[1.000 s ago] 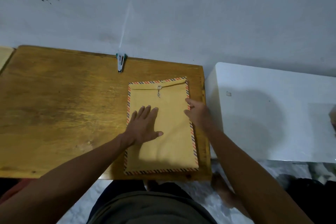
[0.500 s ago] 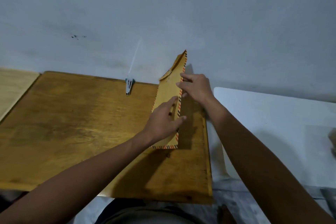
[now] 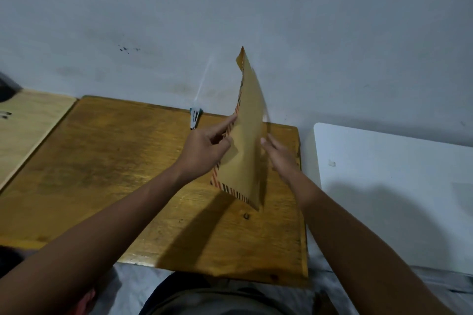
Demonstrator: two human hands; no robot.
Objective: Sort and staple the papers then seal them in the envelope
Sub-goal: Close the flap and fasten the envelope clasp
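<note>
While left hand (image 3: 204,151) pinches striped edge of upright envelope (image 3: 245,146) above wooden table (image 3: 102,161), right hand (image 3: 279,158) touches other side, fingers straight

Envelope (image 3: 247,151) tan-brown, edges striped red/dark/white. Desk (image 3: 115,169) glossy amber wood, darker grain streaks. Stapler (image 3: 195,118) teal and silver. Wall (image 3: 307,20) grey-blue, small dark specks. Right surface (image 3: 396,186) white; left board (image 3: 30,120) pale wood.
</note>
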